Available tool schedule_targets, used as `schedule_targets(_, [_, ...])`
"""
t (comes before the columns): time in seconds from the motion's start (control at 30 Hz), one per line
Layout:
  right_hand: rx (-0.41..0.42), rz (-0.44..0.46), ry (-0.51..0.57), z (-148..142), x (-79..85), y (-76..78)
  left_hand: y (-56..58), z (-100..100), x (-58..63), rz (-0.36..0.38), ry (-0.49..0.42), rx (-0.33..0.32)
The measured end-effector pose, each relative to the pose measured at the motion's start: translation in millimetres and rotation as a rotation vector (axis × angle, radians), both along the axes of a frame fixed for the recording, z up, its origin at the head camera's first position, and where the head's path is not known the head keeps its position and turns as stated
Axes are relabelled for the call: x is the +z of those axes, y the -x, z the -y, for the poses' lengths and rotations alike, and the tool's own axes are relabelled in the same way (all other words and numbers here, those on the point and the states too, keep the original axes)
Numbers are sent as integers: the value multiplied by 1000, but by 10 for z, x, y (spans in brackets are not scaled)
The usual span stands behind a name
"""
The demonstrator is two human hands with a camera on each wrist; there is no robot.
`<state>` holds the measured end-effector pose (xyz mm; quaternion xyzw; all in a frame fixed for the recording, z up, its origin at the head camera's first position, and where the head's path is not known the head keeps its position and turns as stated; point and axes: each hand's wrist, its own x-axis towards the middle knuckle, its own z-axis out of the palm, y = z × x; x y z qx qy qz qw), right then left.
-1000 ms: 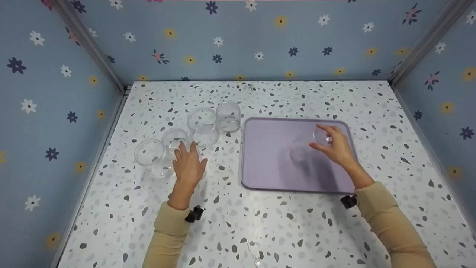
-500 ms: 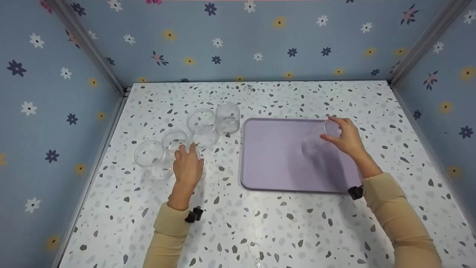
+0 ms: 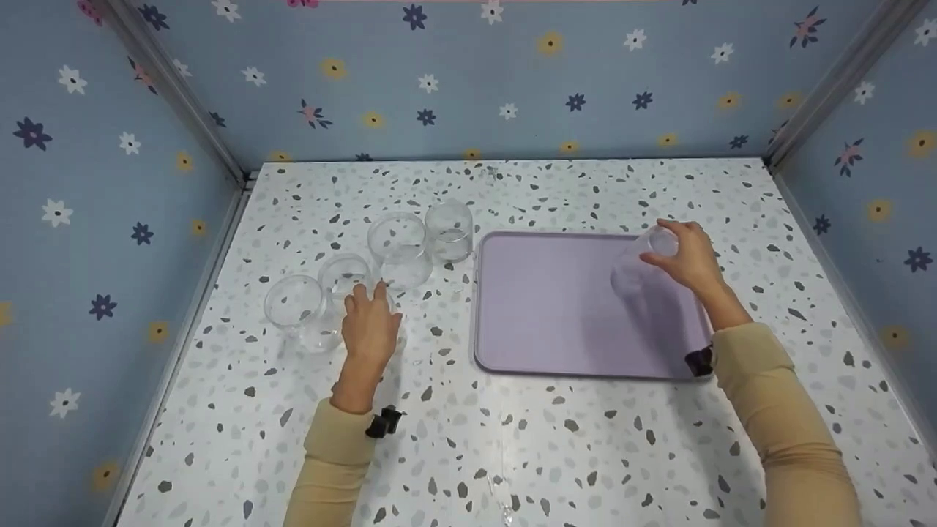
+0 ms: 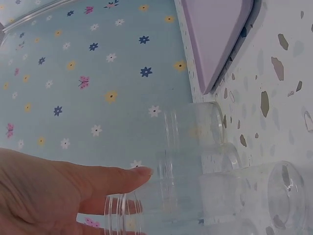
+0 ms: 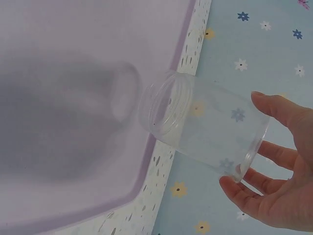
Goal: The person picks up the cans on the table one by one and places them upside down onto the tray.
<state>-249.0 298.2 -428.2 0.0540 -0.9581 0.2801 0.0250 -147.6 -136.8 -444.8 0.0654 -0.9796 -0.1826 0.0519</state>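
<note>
Over the right part of the lilac tray [image 3: 542,307], my right hand [image 3: 692,256] grips a clear jar [image 5: 215,129] by its smooth end. In the right wrist view, the jar's threaded end points down toward the tray. On the left side, my left hand [image 3: 368,326] has thumb and fingers around the threaded top of another clear jar [image 4: 123,208], which stands on the table. Next to it stand several similar jars, among them one at the far left [image 3: 293,301], a wider-looking one [image 3: 397,236] and one nearest the tray [image 3: 449,227].
The tray lies flat with a low raised rim on a white speckled table [image 3: 468,439]. Blue flowered panels [image 3: 505,80] close off the back and both sides. A black wrist camera [image 3: 699,361] sits near the tray's front right corner.
My right hand has carried its jar to the right and slightly back over the tray, and its far end now shows tilted below the hand. The left hand has barely moved.
</note>
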Motion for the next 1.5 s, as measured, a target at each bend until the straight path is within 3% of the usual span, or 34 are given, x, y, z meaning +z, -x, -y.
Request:
schedule_targets(0.3, [-21, 11, -37, -74, 19, 120, 1, 5, -12, 4, -9, 3])
schedule_targets(0.63, [-106, 104, -83, -119, 37, 261, -11, 5, -17, -40, -26, 9])
schedule_targets(0.87, [-151, 121, -129, -167, 7, 318, -11, 2, -23, -63, -29, 7])
schedule_targets(1.5, [-159, 199, -143, -195, -71, 366, -10, 10, -44, -60, -4, 8])
